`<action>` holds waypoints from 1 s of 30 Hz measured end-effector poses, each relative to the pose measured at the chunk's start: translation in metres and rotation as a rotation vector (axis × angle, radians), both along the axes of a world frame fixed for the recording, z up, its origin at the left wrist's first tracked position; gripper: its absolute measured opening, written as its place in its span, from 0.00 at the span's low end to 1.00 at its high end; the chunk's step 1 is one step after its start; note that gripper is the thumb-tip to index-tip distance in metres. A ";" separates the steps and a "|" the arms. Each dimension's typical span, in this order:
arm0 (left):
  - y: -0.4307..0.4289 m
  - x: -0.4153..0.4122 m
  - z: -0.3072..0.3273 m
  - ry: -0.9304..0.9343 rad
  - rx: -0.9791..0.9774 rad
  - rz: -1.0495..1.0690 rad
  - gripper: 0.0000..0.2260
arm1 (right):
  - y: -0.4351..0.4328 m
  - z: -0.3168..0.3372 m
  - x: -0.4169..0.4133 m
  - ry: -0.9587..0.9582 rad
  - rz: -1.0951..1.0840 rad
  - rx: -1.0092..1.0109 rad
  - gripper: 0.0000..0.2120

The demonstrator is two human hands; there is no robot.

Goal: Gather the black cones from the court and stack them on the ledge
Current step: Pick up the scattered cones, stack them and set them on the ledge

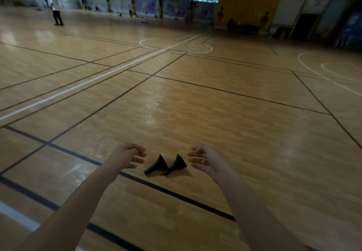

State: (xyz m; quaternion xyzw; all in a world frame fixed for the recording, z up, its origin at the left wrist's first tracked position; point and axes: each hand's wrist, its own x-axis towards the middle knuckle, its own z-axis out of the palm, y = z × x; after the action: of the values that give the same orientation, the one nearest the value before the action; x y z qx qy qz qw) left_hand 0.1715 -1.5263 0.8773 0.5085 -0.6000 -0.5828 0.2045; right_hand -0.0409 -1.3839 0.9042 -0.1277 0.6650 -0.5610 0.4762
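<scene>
Two small black cones lie tipped on their sides on the wooden court floor, side by side and touching: the left cone [157,165] and the right cone [176,165]. My left hand [130,156] hovers just left of them, fingers loosely curled, holding nothing. My right hand [205,161] hovers just right of them, fingers spread and relaxed, also holding nothing. Neither hand touches a cone. No ledge shows in this view.
A black court line [176,193] runs across the floor just in front of the cones. Wooden floor stretches far ahead. A person [55,9] stands at the far left, and others stand near the back wall. A dark doorway [304,25] is at the far right.
</scene>
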 end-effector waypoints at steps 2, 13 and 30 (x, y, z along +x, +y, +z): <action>-0.042 0.000 -0.009 -0.037 0.023 -0.016 0.09 | -0.039 -0.002 -0.009 -0.008 -0.007 0.013 0.11; -0.178 -0.041 -0.030 -0.084 0.130 -0.014 0.10 | -0.192 -0.025 -0.056 -0.049 -0.002 0.095 0.10; -0.376 -0.188 -0.058 -0.102 0.222 0.158 0.10 | -0.450 -0.071 -0.205 0.007 0.203 0.226 0.12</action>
State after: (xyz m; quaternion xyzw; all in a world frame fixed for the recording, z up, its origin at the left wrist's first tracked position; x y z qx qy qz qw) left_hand -0.0164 -1.9027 0.8188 0.6025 -0.4995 -0.6012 0.1615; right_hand -0.2454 -1.8340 0.8332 -0.1420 0.7094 -0.4307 0.5395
